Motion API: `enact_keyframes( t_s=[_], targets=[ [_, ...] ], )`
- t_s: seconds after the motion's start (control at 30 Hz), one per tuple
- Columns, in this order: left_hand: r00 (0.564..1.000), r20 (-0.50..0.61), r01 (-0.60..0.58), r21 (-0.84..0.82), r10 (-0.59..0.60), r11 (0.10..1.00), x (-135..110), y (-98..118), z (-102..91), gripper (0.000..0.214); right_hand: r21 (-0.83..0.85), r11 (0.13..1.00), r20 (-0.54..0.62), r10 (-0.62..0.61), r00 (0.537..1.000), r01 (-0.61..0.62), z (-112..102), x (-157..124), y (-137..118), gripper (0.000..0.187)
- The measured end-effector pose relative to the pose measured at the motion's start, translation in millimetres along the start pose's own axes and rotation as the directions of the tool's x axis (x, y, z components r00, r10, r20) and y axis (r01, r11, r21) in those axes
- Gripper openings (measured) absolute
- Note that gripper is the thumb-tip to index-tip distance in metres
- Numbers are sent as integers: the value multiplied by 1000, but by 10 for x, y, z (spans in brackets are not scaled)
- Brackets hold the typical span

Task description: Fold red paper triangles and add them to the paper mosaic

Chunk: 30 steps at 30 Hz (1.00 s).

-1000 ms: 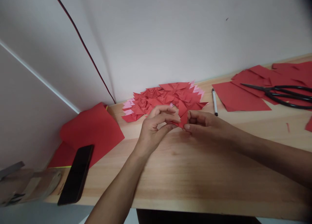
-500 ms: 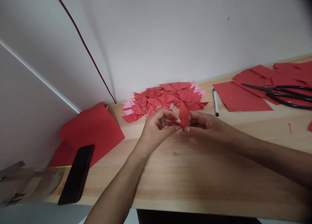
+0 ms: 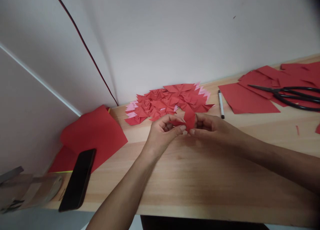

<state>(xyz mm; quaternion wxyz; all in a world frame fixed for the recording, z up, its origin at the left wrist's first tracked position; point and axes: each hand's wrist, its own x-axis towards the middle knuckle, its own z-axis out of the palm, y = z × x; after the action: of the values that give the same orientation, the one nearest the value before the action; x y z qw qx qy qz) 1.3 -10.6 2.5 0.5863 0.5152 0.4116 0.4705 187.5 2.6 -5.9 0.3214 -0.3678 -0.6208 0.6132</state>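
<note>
Both hands pinching 1 little red paper piece point(image 3: 189, 120) over the bench point(image 3: 200, 176)

Left hand point(image 3: 163, 130) and right hand point(image 3: 210, 126) are gripping it between them, right in front of the folded pile point(image 3: 170, 101).

A small paper-craft corner, likely in a home: a light wooden bench point(image 3: 200, 176) pushed against a plain white wall point(image 3: 175, 40) carries a heap of folded red and pink paper pieces point(image 3: 170, 101), flat red paper sheets point(image 3: 246, 98), long black scissors point(image 3: 292, 95), a white marker pen point(image 3: 221, 104) and a black smartphone point(image 3: 78, 179).
</note>
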Motion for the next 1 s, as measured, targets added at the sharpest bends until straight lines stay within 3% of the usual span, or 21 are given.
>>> enact_keyframes(
  t_s=[0.5, 1.0],
  targets=[
    [986, -157, 44, -55, -52, 998, -21, -11, 111, 17, 37, 999, -25, -9, 1000, 10, 5, -14, 79, 26],
    [977, -199, 62, -47, -70, 997, -35, 0, 142, 15, -35, 999, -58, 33, 998, -35, 28, -14, 32, 27]
  ],
)
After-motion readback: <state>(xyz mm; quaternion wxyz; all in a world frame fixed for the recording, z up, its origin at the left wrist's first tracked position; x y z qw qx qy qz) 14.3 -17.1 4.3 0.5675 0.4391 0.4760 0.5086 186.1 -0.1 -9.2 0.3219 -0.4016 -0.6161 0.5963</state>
